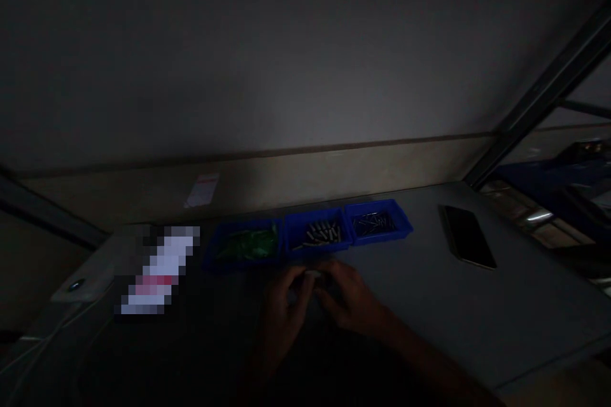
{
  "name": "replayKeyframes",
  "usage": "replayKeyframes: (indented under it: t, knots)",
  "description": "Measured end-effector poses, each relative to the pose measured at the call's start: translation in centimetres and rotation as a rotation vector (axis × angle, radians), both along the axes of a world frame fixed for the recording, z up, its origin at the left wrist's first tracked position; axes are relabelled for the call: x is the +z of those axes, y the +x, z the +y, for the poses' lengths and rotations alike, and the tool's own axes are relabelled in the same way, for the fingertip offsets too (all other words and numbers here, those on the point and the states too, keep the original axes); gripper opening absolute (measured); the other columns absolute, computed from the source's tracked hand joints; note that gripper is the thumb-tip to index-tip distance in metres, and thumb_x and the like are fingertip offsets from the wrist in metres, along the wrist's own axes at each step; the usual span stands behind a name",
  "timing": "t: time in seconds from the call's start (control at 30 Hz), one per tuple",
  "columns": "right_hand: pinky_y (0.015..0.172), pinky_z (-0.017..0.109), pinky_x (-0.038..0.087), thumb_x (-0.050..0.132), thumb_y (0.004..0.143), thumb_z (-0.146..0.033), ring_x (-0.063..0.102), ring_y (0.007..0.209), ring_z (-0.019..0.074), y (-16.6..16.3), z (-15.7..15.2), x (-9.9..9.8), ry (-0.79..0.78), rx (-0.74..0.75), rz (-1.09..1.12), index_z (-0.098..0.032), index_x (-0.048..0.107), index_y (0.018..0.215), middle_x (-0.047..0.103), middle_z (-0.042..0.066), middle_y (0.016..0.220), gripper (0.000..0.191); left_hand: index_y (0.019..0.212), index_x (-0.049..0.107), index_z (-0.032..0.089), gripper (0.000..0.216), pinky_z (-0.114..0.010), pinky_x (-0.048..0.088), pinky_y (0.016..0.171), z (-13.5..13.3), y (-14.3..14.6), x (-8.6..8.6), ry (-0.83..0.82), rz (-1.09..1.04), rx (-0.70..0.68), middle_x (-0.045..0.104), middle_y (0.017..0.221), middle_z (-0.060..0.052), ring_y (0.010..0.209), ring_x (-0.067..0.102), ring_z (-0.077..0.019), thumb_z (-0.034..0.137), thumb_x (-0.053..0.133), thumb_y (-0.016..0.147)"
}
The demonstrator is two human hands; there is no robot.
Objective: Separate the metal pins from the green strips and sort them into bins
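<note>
My left hand [285,297] and my right hand [351,296] meet just in front of the blue bins. Between their closed fingertips is a small pale piece [313,274], mostly covered by the fingers, so its kind is hard to make out. Directly beyond the hands, a blue bin [317,250] holds several short, shiny metal cylinders [324,231]. To its left, a second blue bin [207,261] contains green pieces [252,243]. On the right stands a third blue bin [382,237] with thin, dark, pin-like metal parts [377,222].
A dark phone [469,238] lies on the grey tabletop [477,311] at right. At left are a lit, pixelated screen [162,270], a white board-like object [71,289] and cables. A paper label [202,190] is on the wall behind. A metal post [539,98] rises at right. Light is dim.
</note>
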State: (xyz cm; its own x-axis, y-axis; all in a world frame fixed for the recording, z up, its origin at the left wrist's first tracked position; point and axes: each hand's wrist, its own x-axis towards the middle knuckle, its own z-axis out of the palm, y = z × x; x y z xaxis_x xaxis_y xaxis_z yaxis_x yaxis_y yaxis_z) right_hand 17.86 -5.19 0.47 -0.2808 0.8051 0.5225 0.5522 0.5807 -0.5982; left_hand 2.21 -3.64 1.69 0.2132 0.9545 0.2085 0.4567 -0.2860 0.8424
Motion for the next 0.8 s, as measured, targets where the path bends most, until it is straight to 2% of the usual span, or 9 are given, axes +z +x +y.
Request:
replayKeyframes:
  t: [0.1, 0.2, 0.37, 0.5, 0.6, 0.67, 0.8]
  knots:
    - [0.068, 0.029, 0.046, 0.044, 0.088, -0.022, 0.057, 0.078, 0.0171, 0.0, -0.1, 0.5, 0.092, -0.014, -0.08, -0.017, 0.052, 0.101, 0.062, 0.008, 0.086, 0.016, 0.073, 0.061, 0.016, 0.029, -0.023, 0.045, 0.058, -0.6, 0.1, 0.2, -0.046, 0.007, -0.02, 0.063, 0.068, -0.002, 0.064, 0.058, -0.0142, 0.038, 0.045, 0.085]
    - [0.064, 0.029, 0.045, 0.043, 0.089, -0.025, 0.055, 0.072, 0.0172, -0.1, -0.2, 0.8, 0.14, -0.052, -0.129, -0.015, 0.055, 0.095, 0.061, 0.008, 0.078, 0.017, 0.07, 0.059, 0.016, 0.031, -0.022, 0.043, 0.054, -1.0, 0.2, 0.2, -0.083, -0.038, -0.02, 0.059, 0.063, -0.001, 0.059, 0.056, -0.013, 0.038, 0.044, 0.085]
    - [0.065, 0.028, 0.044, 0.039, 0.091, -0.029, 0.056, 0.071, 0.0157, -0.1, -0.1, 0.5, 0.059, -0.066, -0.034, -0.016, 0.057, 0.085, 0.061, 0.006, 0.076, 0.023, 0.1, 0.06, 0.018, 0.025, -0.025, 0.048, 0.072, -0.6, -0.1, -0.4, 0.006, -0.17, -0.039, 0.066, 0.091, -0.005, 0.084, 0.061, -0.0157, 0.032, 0.052, 0.081]
    - [0.065, 0.028, 0.044, 0.033, 0.093, -0.031, 0.056, 0.069, 0.0149, 0.3, 0.2, 0.0, -0.018, -0.043, -0.011, -0.017, 0.057, 0.081, 0.061, 0.006, 0.074, 0.03, 0.091, 0.063, 0.018, 0.019, -0.025, 0.048, 0.074, -0.2, -0.1, -0.8, 0.079, -0.12, -0.077, 0.067, 0.088, -0.004, 0.083, 0.062, -0.0159, 0.03, 0.053, 0.081]
    - [0.069, 0.029, 0.045, 0.042, 0.09, -0.032, 0.057, 0.074, 0.0157, 0.6, 0.3, 0.0, -0.036, -0.035, -0.012, -0.016, 0.055, 0.098, 0.062, 0.006, 0.081, 0.023, 0.09, 0.063, 0.018, 0.021, -0.025, 0.047, 0.074, -0.1, 0.1, -1.0, 0.053, -0.115, -0.025, 0.067, 0.088, -0.004, 0.082, 0.061, -0.016, 0.032, 0.051, 0.082]
    - [0.071, 0.029, 0.046, 0.048, 0.087, -0.032, 0.057, 0.077, 0.0164, 0.7, 0.3, 0.1, -0.013, -0.02, -0.019, -0.016, 0.052, 0.107, 0.062, 0.007, 0.086, 0.026, 0.088, 0.063, 0.017, 0.023, -0.024, 0.046, 0.071, 0.0, 0.3, -1.3, 0.002, -0.121, -0.001, 0.067, 0.085, -0.004, 0.08, 0.061, -0.0156, 0.034, 0.048, 0.083]
    - [0.071, 0.029, 0.045, 0.046, 0.087, -0.027, 0.057, 0.076, 0.017, 0.5, 0.4, 0.0, 0.013, 0.005, -0.072, -0.016, 0.056, 0.092, 0.061, 0.008, 0.082, 0.015, 0.072, 0.059, 0.015, 0.032, -0.021, 0.041, 0.057, 0.2, 0.6, -2.3, -0.109, -0.152, 0.046, 0.058, 0.064, 0.001, 0.062, 0.054, -0.0124, 0.041, 0.044, 0.083]
